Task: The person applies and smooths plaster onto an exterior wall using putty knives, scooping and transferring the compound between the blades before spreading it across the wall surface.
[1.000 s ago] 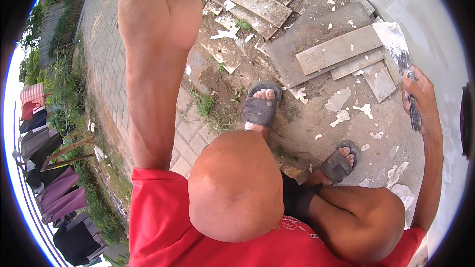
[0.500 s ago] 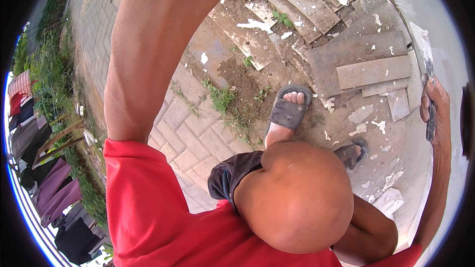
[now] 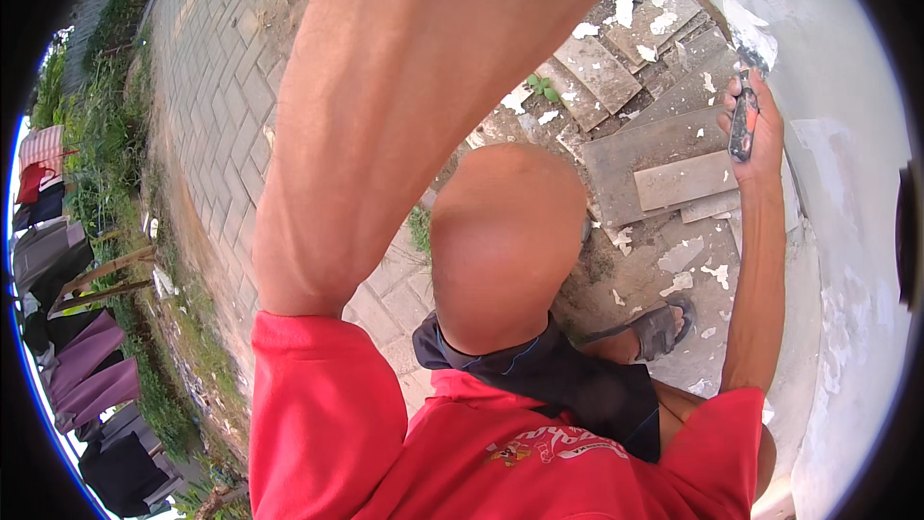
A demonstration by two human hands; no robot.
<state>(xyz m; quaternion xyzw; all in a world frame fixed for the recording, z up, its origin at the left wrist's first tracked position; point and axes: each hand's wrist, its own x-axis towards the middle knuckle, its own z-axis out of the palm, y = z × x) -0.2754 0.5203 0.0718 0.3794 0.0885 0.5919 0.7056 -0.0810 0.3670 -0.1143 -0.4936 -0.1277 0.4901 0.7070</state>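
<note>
My right hand (image 3: 767, 131) is closed around the dark, red-marked handle of a putty knife (image 3: 744, 118). White paste covers its broad blade, which points away from me and lies close to the pale grey wall (image 3: 835, 67) on the right. Whether the blade touches the wall I cannot tell. My left forearm (image 3: 385, 106) reaches up across the view and leaves at the top edge, so the left hand is hidden.
Worn boards or tiles (image 3: 664, 149) lie by the wall's foot, strewn with white flakes. A paved path (image 3: 217, 87) runs on the left beside green plants (image 3: 111, 125) and hanging clothes (image 3: 91, 356). My bent knee (image 3: 510, 241) and sandalled foot (image 3: 659, 332) are below.
My right hand has moved left and farther away with the putty knife, showing more wall. The left forearm has swung right, and my raised knee now hides one foot.
</note>
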